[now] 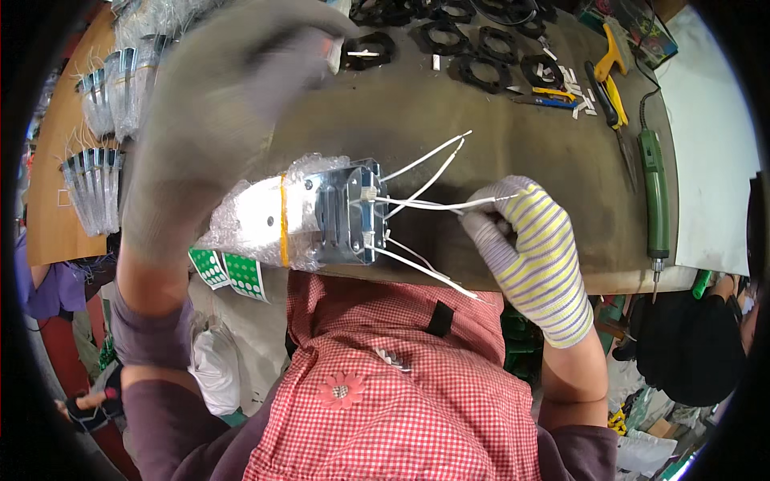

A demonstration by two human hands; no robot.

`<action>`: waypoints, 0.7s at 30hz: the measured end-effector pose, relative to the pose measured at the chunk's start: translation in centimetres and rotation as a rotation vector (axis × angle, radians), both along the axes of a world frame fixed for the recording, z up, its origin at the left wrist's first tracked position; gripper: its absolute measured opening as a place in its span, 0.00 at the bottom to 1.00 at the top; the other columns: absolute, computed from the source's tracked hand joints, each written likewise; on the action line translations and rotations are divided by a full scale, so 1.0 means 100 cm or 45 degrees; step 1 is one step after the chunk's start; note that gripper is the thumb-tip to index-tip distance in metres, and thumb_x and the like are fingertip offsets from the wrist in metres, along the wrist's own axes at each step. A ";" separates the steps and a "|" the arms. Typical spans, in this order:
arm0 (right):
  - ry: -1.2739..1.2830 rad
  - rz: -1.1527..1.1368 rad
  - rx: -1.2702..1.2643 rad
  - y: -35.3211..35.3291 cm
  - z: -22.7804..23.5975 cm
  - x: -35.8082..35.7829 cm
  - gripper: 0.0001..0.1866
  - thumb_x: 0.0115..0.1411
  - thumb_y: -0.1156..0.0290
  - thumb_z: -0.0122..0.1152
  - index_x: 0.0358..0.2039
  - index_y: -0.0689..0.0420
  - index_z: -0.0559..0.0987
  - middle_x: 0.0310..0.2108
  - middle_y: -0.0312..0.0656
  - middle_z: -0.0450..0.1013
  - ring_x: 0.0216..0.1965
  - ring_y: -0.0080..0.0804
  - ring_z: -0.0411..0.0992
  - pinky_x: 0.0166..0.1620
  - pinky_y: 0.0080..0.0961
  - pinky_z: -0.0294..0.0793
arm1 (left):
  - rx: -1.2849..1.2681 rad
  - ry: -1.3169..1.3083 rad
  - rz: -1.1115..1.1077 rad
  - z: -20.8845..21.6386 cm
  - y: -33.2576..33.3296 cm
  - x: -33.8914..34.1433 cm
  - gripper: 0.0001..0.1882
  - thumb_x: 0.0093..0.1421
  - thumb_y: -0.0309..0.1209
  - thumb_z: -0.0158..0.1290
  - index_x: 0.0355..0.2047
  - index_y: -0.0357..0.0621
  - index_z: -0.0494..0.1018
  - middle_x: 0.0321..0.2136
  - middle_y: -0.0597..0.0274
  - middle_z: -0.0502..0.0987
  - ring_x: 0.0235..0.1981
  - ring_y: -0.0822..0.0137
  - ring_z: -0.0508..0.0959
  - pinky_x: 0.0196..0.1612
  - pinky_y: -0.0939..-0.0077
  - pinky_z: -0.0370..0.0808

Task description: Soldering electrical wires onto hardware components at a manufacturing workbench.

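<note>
My right hand (533, 248), in a yellow, white and purple striped glove, pinches a white wire (437, 205) between thumb and fingertips. The wire's bare end sticks out past the fingers. It comes from a bundle of shiny metal parts (345, 210), wrapped in bubble wrap (303, 250) with an orange band (284, 220) around it. More white wires (429, 160) fan out from the metal end. My left hand (249, 80), in a greyish glove, is raised over the far left of the table and smeared by motion. A small white and reddish thing (334, 54) shows at its fingertips.
Several black rings (445, 38) lie along the far edge. Small white pieces (573, 84), blue-yellow pliers (553, 98), yellow-handled scissors (613, 96) and a green electric screwdriver (655, 192) are at the right. Wrapped metal bundles (92, 188) and green-dotted sticker sheets (245, 276) are at the left.
</note>
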State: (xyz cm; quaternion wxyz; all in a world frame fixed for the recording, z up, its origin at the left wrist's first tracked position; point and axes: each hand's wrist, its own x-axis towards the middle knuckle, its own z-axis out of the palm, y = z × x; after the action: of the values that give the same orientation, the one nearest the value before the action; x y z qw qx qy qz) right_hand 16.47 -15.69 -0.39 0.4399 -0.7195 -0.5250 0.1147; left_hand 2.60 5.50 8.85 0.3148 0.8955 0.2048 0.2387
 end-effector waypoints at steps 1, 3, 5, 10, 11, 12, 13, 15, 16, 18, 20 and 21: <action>0.001 -0.025 -0.005 0.000 -0.001 0.004 0.06 0.49 0.77 0.64 0.28 0.59 0.76 0.25 0.47 0.72 0.30 0.49 0.71 0.38 0.38 0.71 | -0.005 0.001 -0.025 -0.009 0.009 0.017 0.10 0.60 0.28 0.51 0.37 0.35 0.77 0.38 0.55 0.80 0.39 0.65 0.79 0.44 0.75 0.74; 0.018 -0.062 -0.059 -0.001 0.001 0.008 0.05 0.53 0.80 0.62 0.32 0.62 0.77 0.26 0.42 0.69 0.25 0.32 0.67 0.30 0.25 0.68 | 0.027 0.510 -0.574 -0.020 0.024 0.042 0.11 0.57 0.30 0.54 0.38 0.36 0.78 0.35 0.55 0.80 0.37 0.66 0.79 0.42 0.76 0.74; -0.045 -0.083 0.019 0.004 -0.002 0.006 0.05 0.50 0.77 0.63 0.28 0.59 0.76 0.26 0.48 0.72 0.32 0.49 0.71 0.38 0.39 0.71 | -0.096 0.766 -0.726 -0.021 0.019 0.061 0.13 0.56 0.31 0.56 0.39 0.37 0.79 0.35 0.56 0.80 0.37 0.66 0.79 0.42 0.75 0.74; -0.142 -0.095 0.078 0.010 -0.008 0.010 0.05 0.50 0.75 0.64 0.28 0.58 0.76 0.26 0.46 0.72 0.31 0.48 0.71 0.36 0.40 0.69 | -0.476 1.017 -0.980 -0.041 0.013 0.092 0.20 0.51 0.39 0.64 0.38 0.37 0.79 0.29 0.61 0.79 0.32 0.71 0.78 0.37 0.76 0.74; -0.154 -0.096 0.087 0.010 -0.009 0.011 0.05 0.50 0.75 0.64 0.28 0.58 0.76 0.26 0.46 0.72 0.30 0.48 0.71 0.36 0.40 0.69 | -0.526 1.006 -1.000 -0.041 0.011 0.094 0.20 0.50 0.40 0.65 0.37 0.36 0.79 0.27 0.63 0.78 0.30 0.73 0.76 0.35 0.77 0.74; -0.141 -0.104 0.086 0.009 -0.007 0.010 0.05 0.50 0.75 0.64 0.28 0.57 0.76 0.26 0.45 0.72 0.31 0.48 0.71 0.37 0.40 0.69 | -0.500 1.042 -0.973 -0.036 0.006 0.094 0.20 0.48 0.39 0.67 0.36 0.38 0.78 0.25 0.65 0.76 0.28 0.75 0.74 0.33 0.78 0.72; -0.142 -0.089 0.114 0.009 -0.008 0.011 0.05 0.50 0.74 0.64 0.28 0.57 0.76 0.26 0.45 0.72 0.31 0.48 0.71 0.37 0.40 0.69 | -0.422 0.996 -1.027 -0.039 0.006 0.094 0.19 0.49 0.40 0.66 0.35 0.38 0.78 0.26 0.63 0.77 0.28 0.72 0.75 0.33 0.76 0.72; -0.158 -0.076 0.110 0.011 -0.009 0.012 0.05 0.51 0.73 0.63 0.28 0.56 0.76 0.26 0.45 0.72 0.31 0.47 0.70 0.37 0.40 0.69 | -0.347 0.890 -1.082 -0.048 0.008 0.091 0.18 0.50 0.40 0.65 0.35 0.39 0.78 0.26 0.61 0.78 0.28 0.70 0.76 0.33 0.73 0.73; -0.134 -0.068 0.054 0.011 -0.007 0.013 0.05 0.51 0.72 0.63 0.28 0.56 0.76 0.26 0.44 0.71 0.31 0.47 0.70 0.37 0.40 0.69 | -0.354 0.929 -1.084 -0.046 0.007 0.091 0.18 0.51 0.40 0.64 0.34 0.38 0.77 0.26 0.59 0.78 0.28 0.67 0.77 0.34 0.71 0.73; -0.150 -0.064 0.079 0.012 -0.008 0.013 0.05 0.51 0.72 0.63 0.28 0.56 0.76 0.26 0.44 0.71 0.31 0.47 0.70 0.37 0.40 0.69 | -0.444 0.906 -1.042 -0.051 0.008 0.087 0.17 0.52 0.39 0.63 0.34 0.38 0.78 0.26 0.58 0.79 0.28 0.68 0.77 0.34 0.72 0.73; -0.208 -0.070 0.087 0.012 -0.007 0.014 0.06 0.50 0.71 0.65 0.28 0.54 0.77 0.25 0.42 0.72 0.31 0.44 0.71 0.36 0.39 0.69 | -0.514 0.926 -1.001 -0.051 0.008 0.086 0.17 0.52 0.39 0.63 0.35 0.38 0.78 0.26 0.58 0.79 0.28 0.68 0.77 0.34 0.72 0.73; -0.215 -0.067 0.088 0.013 -0.005 0.015 0.06 0.50 0.71 0.65 0.28 0.54 0.77 0.25 0.42 0.72 0.31 0.44 0.71 0.36 0.39 0.69 | -0.526 0.884 -0.990 -0.052 0.008 0.083 0.15 0.52 0.37 0.61 0.34 0.37 0.78 0.26 0.54 0.79 0.27 0.63 0.78 0.35 0.70 0.74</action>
State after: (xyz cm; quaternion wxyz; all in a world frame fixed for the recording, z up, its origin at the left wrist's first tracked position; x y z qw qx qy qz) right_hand 18.00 -14.44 -0.89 0.4216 -0.7245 -0.5447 0.0240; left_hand 10.91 6.30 3.67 0.4627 0.8509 -0.0065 -0.2488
